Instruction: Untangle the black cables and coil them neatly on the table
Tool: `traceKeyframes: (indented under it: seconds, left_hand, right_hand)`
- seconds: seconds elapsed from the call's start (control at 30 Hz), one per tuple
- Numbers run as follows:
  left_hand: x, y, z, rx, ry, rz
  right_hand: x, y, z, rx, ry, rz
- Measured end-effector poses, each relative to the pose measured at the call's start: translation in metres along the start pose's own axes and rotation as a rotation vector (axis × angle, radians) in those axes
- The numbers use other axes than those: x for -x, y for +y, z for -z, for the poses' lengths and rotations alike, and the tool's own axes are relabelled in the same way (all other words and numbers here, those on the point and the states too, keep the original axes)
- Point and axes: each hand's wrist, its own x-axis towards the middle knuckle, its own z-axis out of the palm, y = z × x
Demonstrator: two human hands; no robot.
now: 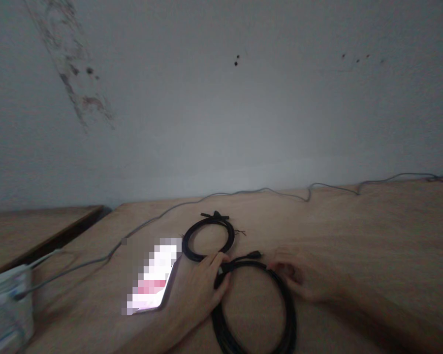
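A large loop of black cable point(291, 314) lies on the wooden table, its lower edge running out of the picture. At its upper left, my left hand point(208, 282) is closed around the cable, fingers over the top and thumb inside the loop. A black cable plug point(256, 255) sticks out to the right of these fingers. My right hand point(302, 275) is curled at the loop's upper right, fingertips closed against the cable. Just beyond my left hand lies a smaller coil of black cable point(229, 236), tied at its top, with thin dark ends at the right.
A phone with a lit, pixelated screen point(153, 280) lies left of my left hand. A white power strip point(7, 305) with plugs sits at the lower left. A thin grey cord point(162, 214) runs from there along the wall point(273, 118). The table point(354, 236) has a gap at left.
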Motion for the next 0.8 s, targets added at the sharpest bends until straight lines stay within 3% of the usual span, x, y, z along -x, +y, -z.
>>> traceKeyframes:
  seconds: [0.23, 0.43, 0.6, 0.8]
  left_hand:
    - [0.0, -0.001, -0.001, 0.004, -0.015, 0.007]
    - [0.0, -0.003, -0.003, 0.015, -0.009, -0.005]
    - [0.001, -0.005, -0.005, 0.028, 0.008, -0.012]
    - [0.001, -0.005, -0.005, 0.022, 0.017, -0.008]
  right_hand:
    - [-0.001, 0.006, 0.004, 0.22, -0.012, 0.137]
    - [0.004, 0.019, 0.008, 0.549, -0.066, 0.379]
    - [-0.003, 0.015, 0.014, 0.624, -0.172, 0.456]
    - [-0.012, 0.01, 0.014, 0.637, -0.099, 0.586]
